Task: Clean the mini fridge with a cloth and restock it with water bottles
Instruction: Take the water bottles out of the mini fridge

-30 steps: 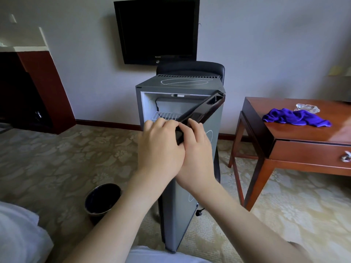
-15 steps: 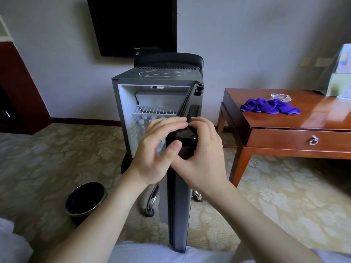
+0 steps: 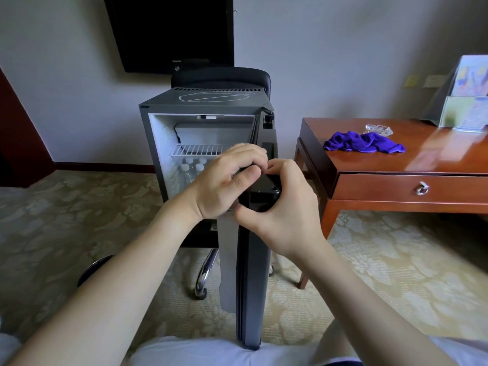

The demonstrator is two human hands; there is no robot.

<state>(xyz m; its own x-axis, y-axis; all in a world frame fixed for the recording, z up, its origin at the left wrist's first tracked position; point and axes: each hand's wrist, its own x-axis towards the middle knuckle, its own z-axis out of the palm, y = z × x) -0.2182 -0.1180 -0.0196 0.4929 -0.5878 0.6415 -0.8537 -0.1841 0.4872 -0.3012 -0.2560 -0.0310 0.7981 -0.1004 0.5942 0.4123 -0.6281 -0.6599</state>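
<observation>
**Two hands on the top corner of an open mini fridge door**

The fingers (image 3: 245, 151) of the left hand (image 3: 224, 180) are curled over the top corner of the fridge door (image 3: 253, 273), the thumb pressed against its near face. The right hand (image 3: 282, 204) grips the same corner from the other side, its fingers bent round the black trim and its thumb beneath. The two hands touch each other above the door edge. Both forearms are bare.

The door stands wide open, edge-on to the viewer, hinged on the right side of the mini fridge (image 3: 158, 143). Inside, one white wire shelf (image 3: 195, 150) crosses the upper part of the white cavity. Below the shelf stand water bottles (image 3: 194, 167) with white caps; four caps show, and the left hand hides the rest of the row, so the full count cannot be told.

One purple cloth (image 3: 364, 145) lies crumpled on the tabletop (image 3: 435, 157) to the right of the fridge, well apart from both hands. One small glass dish (image 3: 379, 129) sits just behind the cloth. The table has one drawer (image 3: 409, 188) with one metal ring pull. One dark screen (image 3: 171, 33) hangs on the wall above the fridge, and one dark bin (image 3: 91, 269) shows partly behind the left forearm on the patterned carpet (image 3: 396, 273).
</observation>
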